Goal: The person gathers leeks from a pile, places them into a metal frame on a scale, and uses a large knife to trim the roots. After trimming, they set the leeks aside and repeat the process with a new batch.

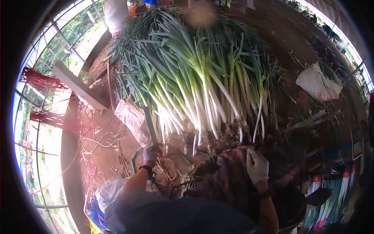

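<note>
Gloved hands (258,165) rest near the root ends of piled leeks (202,85)

Leeks (205,80), heaped, green-topped, white-stemmed (roots on), tops pointing away

Over by the grey beam (78,85), I can see two tangles of red string (44,79) hanging just to its left, in front of the metal bars (65,38) of an open side. A white sack (116,15) shows beyond the beam's upper end with something orange (133,10) next to it, while a pale cord (99,143) lies loosely looped on the dirt floor (93,117) below its lower end. Well off to the beam's right are a crumpled white bag (319,83) and, lower down, a framed dark panel (356,143).
</note>
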### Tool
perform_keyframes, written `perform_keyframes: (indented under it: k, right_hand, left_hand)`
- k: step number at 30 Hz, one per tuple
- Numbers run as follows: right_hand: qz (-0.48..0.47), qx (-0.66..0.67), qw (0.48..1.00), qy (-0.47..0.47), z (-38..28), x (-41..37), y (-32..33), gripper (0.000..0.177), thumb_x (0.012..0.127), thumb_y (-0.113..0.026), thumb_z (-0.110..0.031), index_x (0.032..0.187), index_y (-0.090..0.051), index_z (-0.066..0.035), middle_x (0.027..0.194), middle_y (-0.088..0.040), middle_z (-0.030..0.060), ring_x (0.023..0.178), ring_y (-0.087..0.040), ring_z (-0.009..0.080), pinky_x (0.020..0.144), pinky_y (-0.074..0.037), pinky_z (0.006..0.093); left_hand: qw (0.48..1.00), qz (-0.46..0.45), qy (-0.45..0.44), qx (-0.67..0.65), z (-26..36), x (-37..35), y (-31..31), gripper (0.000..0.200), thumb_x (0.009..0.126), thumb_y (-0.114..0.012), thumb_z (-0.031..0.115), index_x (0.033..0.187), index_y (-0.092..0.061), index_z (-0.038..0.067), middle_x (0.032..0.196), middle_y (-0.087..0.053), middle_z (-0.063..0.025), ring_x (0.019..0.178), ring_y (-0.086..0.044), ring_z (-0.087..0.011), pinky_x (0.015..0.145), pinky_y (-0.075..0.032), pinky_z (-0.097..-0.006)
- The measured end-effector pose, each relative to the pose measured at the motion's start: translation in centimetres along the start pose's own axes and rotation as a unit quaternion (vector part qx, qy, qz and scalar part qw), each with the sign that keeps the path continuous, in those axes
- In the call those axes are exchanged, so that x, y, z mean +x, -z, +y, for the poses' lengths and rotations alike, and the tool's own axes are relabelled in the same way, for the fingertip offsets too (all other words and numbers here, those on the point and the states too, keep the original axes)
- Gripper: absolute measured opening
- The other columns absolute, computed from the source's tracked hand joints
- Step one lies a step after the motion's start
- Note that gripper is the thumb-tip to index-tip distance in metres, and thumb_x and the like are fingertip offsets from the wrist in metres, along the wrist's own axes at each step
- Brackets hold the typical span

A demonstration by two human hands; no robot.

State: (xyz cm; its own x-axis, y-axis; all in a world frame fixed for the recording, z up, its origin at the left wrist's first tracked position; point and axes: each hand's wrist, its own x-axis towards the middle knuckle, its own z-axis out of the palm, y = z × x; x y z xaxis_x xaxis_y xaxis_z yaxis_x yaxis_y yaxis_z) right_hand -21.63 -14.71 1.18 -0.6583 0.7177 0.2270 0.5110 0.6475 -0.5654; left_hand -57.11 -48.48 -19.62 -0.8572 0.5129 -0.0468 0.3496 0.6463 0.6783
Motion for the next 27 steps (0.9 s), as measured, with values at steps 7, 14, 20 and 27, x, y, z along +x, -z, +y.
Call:
perform_keyframes:
  k: [7,14,20,27]
  right_hand:
    - [0.011,-0.010,1.000,-0.002,0.3,-0.7,0.4,0.014,0.092,-0.063,-0.013,0.100,-0.071,-0.005,0.098,-0.072,0.0145,0.090,-0.069,0.0348,0.079,-0.056,0.0426]
    - [0.008,-0.014,1.000,-0.017,1.3,-1.1,0.7,0.016,0.091,-0.062,-0.016,0.103,-0.071,-0.009,0.098,-0.071,0.0136,0.090,-0.068,0.0356,0.079,-0.055,0.0449]
    - [0.018,-0.011,1.000,-0.014,1.0,-1.4,1.2,0.015,0.091,-0.062,-0.015,0.102,-0.069,-0.009,0.098,-0.070,0.0126,0.088,-0.067,0.0363,0.077,-0.055,0.0460]
    - [-0.049,-0.093,0.994,-0.017,1.2,-2.0,0.7,0.019,0.093,-0.059,-0.022,0.103,-0.070,-0.011,0.102,-0.070,0.0104,0.093,-0.067,0.0339,0.081,-0.055,0.0456]
  left_hand:
    - [0.924,-0.223,-0.281,0.131,2.0,-1.0,-3.7,0.010,0.078,-0.061,0.004,0.084,-0.068,0.009,0.091,-0.063,-0.0143,0.087,-0.064,-0.0371,0.076,-0.052,-0.0466]
    - [0.859,-0.341,-0.276,0.261,3.2,0.3,-10.9,0.017,0.082,-0.063,0.006,0.096,-0.070,0.010,0.106,-0.068,-0.0126,0.099,-0.067,-0.0352,0.082,-0.055,-0.0445]
    - [0.859,-0.373,-0.172,0.304,0.2,1.0,-13.1,0.026,0.085,-0.064,0.011,0.109,-0.073,0.014,0.111,-0.071,-0.0148,0.108,-0.069,-0.0330,0.087,-0.057,-0.0432]
    - [0.852,-0.364,-0.062,0.370,0.8,0.0,-16.1,0.031,0.088,-0.063,0.014,0.117,-0.072,0.012,0.121,-0.070,-0.0164,0.113,-0.068,-0.0328,0.094,-0.056,-0.0429]
